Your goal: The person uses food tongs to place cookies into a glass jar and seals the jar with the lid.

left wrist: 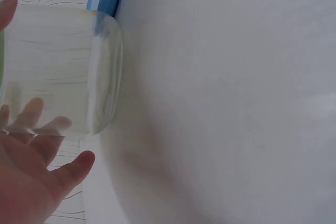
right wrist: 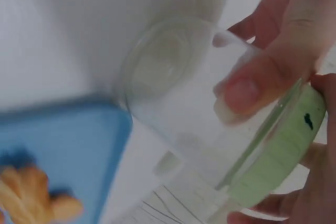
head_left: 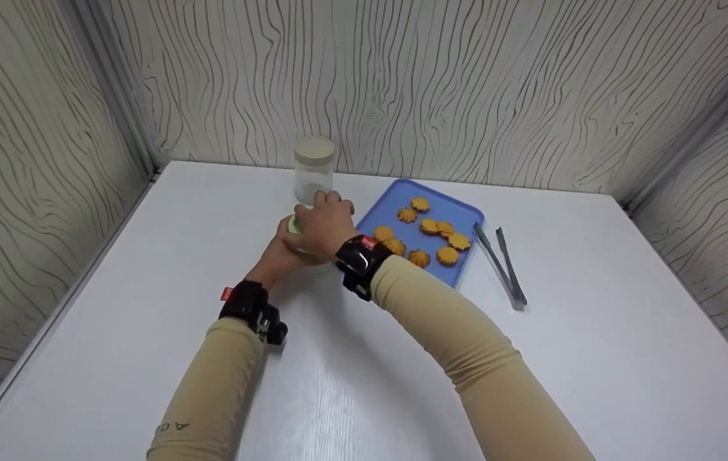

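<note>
Left hand [head_left: 285, 256]: you are clamping one clear jar [right wrist: 176, 95], just left of head-view centre; right hand [head_left: 326, 224]: gripping one green lid [right wrist: 278, 153]. Right of centre: one blue tray [head_left: 450, 210] bearing at least nine cookies [head_left: 459, 241].

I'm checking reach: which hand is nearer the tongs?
Right. The right hand grips the green lid, left of the tongs with the tray between; the left hand holds the jar, farther left.
</note>
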A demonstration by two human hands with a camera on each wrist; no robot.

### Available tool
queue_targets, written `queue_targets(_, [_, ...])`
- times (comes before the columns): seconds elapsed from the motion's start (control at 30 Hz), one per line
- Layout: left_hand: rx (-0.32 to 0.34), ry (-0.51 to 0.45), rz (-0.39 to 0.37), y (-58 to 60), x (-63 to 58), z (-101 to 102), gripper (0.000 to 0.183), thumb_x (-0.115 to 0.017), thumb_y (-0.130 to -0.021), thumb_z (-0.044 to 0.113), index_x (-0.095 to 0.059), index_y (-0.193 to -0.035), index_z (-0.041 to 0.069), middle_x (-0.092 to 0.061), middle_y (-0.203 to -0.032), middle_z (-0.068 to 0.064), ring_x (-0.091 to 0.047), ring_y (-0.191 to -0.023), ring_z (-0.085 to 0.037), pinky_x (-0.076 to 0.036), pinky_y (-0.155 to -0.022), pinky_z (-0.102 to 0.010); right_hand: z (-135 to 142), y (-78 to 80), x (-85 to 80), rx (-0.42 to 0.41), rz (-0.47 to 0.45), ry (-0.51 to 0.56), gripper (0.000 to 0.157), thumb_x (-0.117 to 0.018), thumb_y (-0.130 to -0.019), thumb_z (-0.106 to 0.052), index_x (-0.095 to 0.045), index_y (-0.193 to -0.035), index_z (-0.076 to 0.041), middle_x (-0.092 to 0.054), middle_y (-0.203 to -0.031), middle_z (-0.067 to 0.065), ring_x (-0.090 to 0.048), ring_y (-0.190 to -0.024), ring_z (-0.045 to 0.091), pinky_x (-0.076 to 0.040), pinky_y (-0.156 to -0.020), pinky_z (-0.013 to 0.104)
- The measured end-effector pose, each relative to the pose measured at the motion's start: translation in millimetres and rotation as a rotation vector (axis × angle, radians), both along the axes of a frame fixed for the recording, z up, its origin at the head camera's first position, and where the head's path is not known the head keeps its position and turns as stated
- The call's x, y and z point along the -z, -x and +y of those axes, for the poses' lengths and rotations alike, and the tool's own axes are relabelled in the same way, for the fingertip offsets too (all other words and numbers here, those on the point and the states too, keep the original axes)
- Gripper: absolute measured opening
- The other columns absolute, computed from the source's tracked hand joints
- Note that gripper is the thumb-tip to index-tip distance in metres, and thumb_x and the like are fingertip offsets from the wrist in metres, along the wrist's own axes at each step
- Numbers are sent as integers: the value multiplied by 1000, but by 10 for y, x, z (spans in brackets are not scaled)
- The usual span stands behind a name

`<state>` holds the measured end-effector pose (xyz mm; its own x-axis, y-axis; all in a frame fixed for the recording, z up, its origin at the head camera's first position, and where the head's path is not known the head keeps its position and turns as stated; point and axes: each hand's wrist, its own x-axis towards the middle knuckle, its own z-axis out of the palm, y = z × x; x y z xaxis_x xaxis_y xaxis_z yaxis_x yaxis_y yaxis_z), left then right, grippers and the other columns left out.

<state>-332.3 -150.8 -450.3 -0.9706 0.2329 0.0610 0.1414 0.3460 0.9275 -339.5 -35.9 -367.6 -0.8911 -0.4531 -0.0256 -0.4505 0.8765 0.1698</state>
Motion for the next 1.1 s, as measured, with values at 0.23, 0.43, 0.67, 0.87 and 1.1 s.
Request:
queue_targets(0.23, [1,-53,-15,-10,14,-2,108,-82,-77,16,-7,-153,6,-28,-153,-12,-33,-136,-23,-30,-111,-38,43,47,-26,-43,-108,82,63,-47,-93,-59,-52,-139,-16,-61,-108,15,-56,-95,26,-51,-76,41])
queue_targets(0.43, [-16,-57,-26,-3,21,-4,111,-84,-75,15,-6,-153,4,-24,-155,-14,-33,-137,-25,-26,-113,-40,105,127,-124,-132,-241,62,58,-57,-91,-47,-48,-144,-24,-62,-122,11,-52,-110,27,-45,-92,43])
queue_targets(0.67, [-36,-52,-62,-6,6,13,109,-84,-75,17,-8,-152,4,-30,-153,-13,-33,-137,-26,-25,-113,-41,174,170,-195,-193,-352,36,62,-69,-87,-38,-46,-144,-36,-53,-122,13,-49,-109,26,-46,-89,41])
queue_targets(0.87, [6,-79,-17,-11,6,36,100,-83,-76,11,-16,-150,6,-33,-151,-11,-36,-135,-25,-27,-112,-40,224,168,-180,-189,-384,81,71,-74,-80,-29,-45,-143,-44,-47,-116,7,-46,-102,20,-47,-83,35])
queue_targets(1.1, [-6,-42,-53,-28,4,-14,102,-82,-78,17,-15,-154,10,-24,-157,-9,-28,-140,-24,-22,-114,-43,130,90,-101,-192,-285,139,47,-57,-94,-48,-53,-139,-35,-52,-120,11,-47,-105,25,-46,-86,41])
